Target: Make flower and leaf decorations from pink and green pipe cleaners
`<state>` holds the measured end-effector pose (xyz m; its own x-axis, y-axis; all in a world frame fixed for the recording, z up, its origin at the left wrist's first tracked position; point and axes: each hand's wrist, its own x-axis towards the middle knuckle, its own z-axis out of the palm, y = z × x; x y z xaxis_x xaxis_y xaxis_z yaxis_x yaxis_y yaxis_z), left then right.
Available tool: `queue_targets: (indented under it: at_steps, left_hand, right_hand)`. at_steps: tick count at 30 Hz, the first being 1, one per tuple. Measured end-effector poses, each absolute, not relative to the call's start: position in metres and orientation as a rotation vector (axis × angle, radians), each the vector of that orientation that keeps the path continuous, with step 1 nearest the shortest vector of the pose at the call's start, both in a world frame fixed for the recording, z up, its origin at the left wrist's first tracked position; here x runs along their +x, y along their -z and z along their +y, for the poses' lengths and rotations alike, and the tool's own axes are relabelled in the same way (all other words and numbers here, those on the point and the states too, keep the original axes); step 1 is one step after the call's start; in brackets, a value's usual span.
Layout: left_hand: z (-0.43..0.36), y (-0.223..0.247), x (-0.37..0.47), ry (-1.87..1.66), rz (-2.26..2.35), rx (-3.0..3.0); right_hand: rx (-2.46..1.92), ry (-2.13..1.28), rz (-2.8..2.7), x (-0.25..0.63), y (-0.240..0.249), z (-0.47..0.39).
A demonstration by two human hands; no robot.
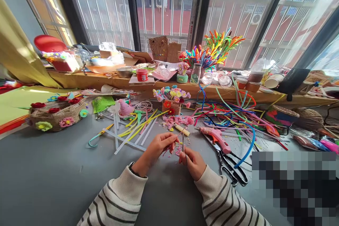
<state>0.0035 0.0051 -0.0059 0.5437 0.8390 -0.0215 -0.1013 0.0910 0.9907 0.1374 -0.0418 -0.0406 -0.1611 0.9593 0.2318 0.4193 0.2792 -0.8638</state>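
Observation:
My left hand pinches a thin reddish-pink pipe cleaner, whose loose end hangs below the fingers. Closed around small scissors, my right hand keeps their narrow blades pointing up, close beside the left fingertips. Whether the blades touch the pipe cleaner cannot be made out. Pink fuzzy clippings lie on the grey table under and beyond both hands. Just past them rests a short wooden stick. To the right are a pink glue gun and large black-handled scissors.
White glue sticks and yellow pipe cleaners spread left of centre. A woven basket with flowers stands far left. Behind is a small flower pot; tangled coloured pipe cleaners cover the right. A crowded ledge runs below the windows.

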Motion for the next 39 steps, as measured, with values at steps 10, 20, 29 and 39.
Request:
queue_targets:
  at_steps: [10,20,29,39]
  left_hand:
    - [0.0031,0.0038,0.0055,-0.779,0.687,1.288]
    - [0.0031,0.0043,0.006,-0.746,0.716,1.317]
    - [0.004,0.0072,0.0062,-0.743,0.698,1.385]
    - [0.0038,0.0063,0.0065,-0.727,0.702,1.419]
  right_hand:
    - [-1.175,-0.811,-1.788,0.1367,0.0449,-0.0409]
    - [-1.21,-0.788,-1.764,0.1378,0.0434,-0.0406]
    - [-1.338,-0.611,-1.704,0.1413,0.0475,-0.0392]
    - [-1.271,-0.763,-1.724,0.1389,0.0447,-0.0417]
